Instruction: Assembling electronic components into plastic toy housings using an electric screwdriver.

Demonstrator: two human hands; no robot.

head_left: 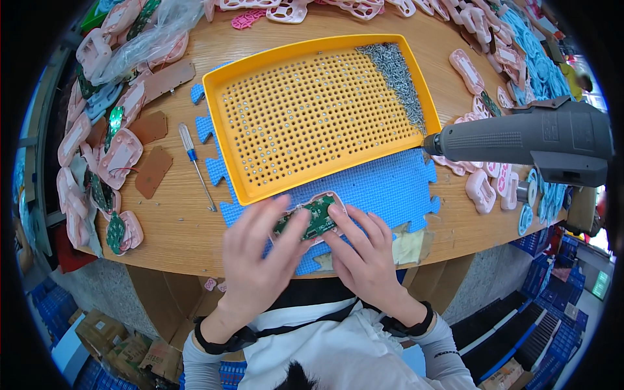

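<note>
A green circuit board (317, 220) sits in a pink plastic casing (340, 203) at the table's near edge, over a blue foam mat (383, 188). My right hand (365, 250) grips the casing from the right, fingertips on the board and around the rim. My left hand (260, 244) is over the casing's left end, slightly smeared by motion. Its fingers are spread, and nothing shows between them; they hide part of the board. Just beyond my hands lies a yellow perforated tray (231, 133) with many small screws (398, 77) heaped in its right corner.
A grey power screwdriver (513, 138) reaches in from the right, its tip by the tray's corner. A hand screwdriver (193, 159) lies left of the tray. Pink casings with boards (120, 156) crowd the left edge. More pink parts (467, 71) and light-blue parts (536, 62) pile up at right.
</note>
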